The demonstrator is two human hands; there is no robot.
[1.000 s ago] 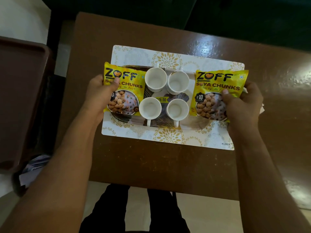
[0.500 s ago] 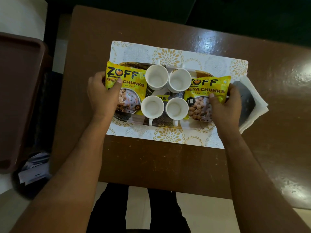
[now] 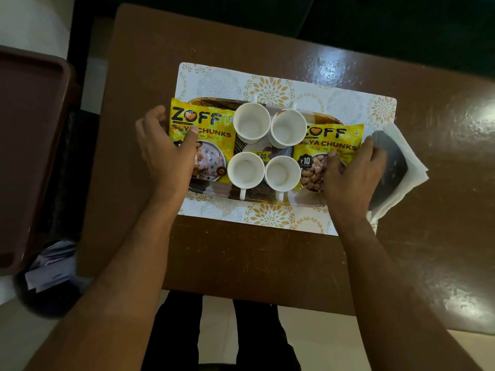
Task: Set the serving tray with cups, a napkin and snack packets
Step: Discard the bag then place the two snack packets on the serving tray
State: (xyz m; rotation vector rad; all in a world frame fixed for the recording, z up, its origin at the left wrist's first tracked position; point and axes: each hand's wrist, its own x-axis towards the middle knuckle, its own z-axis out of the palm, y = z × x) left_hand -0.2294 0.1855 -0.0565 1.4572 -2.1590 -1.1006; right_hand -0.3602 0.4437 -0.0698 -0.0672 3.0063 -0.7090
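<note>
Nearest, the glossy brown wooden desk [image 3: 241, 263] carries a thin white placemat with gold floral print [image 3: 270, 218]. On it sits the dark oval serving tray with gold leaf pattern [image 3: 257, 196], smooth and shallow.

Left hand [image 3: 166, 153]: fingers curled, thumb pressing the left glossy yellow snack packet [image 3: 211, 129] flat on the tray's left end. Right hand [image 3: 353, 172]: likewise closed on the right yellow snack packet [image 3: 329, 145], at the tray's right end.

Between the packets stand four white glazed ceramic cups [image 3: 267, 148], upright, empty, touching in a two-by-two block.

The folded white paper napkin [image 3: 404, 153] lies beside the tray on the desk, a dark flat object [image 3: 391, 162] on top.

Judgement: cups and packets placed; napkin outstanding.
</note>
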